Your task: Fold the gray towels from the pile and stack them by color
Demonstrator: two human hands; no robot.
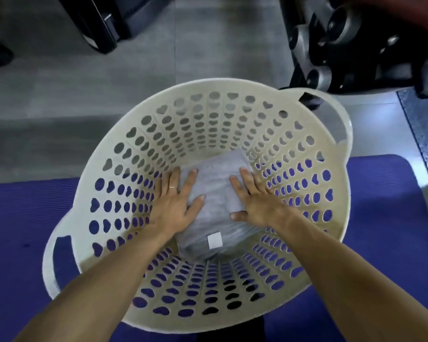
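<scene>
Hands are pressing flat, fingers straight: left hand (176,203) and right hand (255,198) flanking the folded gray towel (216,193) lying inside the cream basket (208,114).

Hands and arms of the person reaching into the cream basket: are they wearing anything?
Both forearms are bare, with no sleeves, gloves or watch in view. The left hand wears a thin gold-coloured ring on one finger. The right hand shows no jewellery.
</scene>
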